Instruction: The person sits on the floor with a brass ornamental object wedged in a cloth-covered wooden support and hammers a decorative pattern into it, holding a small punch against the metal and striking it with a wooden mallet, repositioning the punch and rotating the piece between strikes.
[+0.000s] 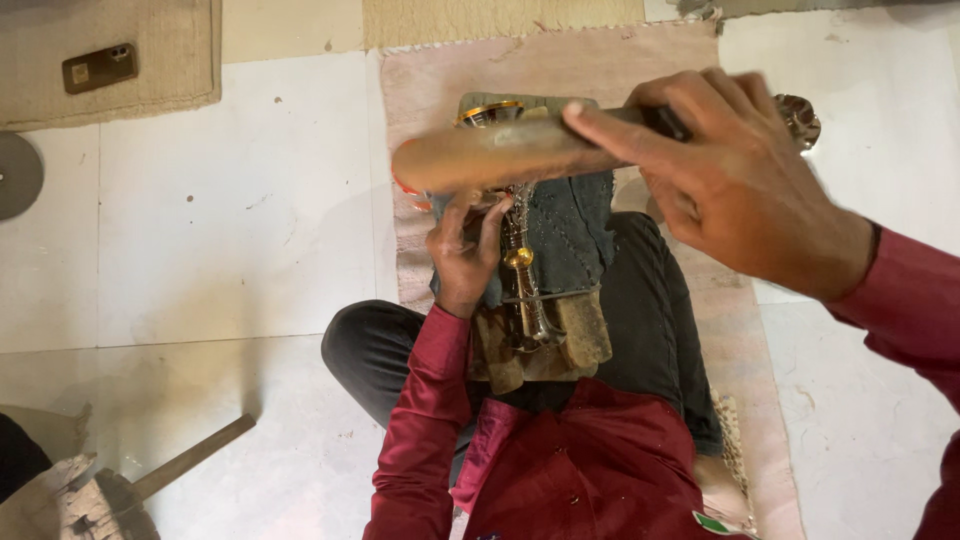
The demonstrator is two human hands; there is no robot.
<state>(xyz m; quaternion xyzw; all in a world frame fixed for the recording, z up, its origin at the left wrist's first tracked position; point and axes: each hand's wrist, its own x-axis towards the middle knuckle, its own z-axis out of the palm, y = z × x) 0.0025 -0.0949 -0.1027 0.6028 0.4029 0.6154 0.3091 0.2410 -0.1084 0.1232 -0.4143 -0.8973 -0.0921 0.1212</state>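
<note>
**Stick raised over the metal piece**

My right hand (735, 175) is clenched round a blurred wooden stick (490, 155), raised across my lap. Below it, my left hand (465, 250) pinches the top of a slim silver metal piece with a brass collar (520, 275), which lies along a dark cloth (565, 225) on my crossed legs. I sit on a pink mat (440, 70) on the tiled floor (220, 220). A phone (100, 67) lies far left.

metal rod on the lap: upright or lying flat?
Lying flat: the metal rod runs along the cloth-covered lap, and the left hand pinches its upper part.
</note>
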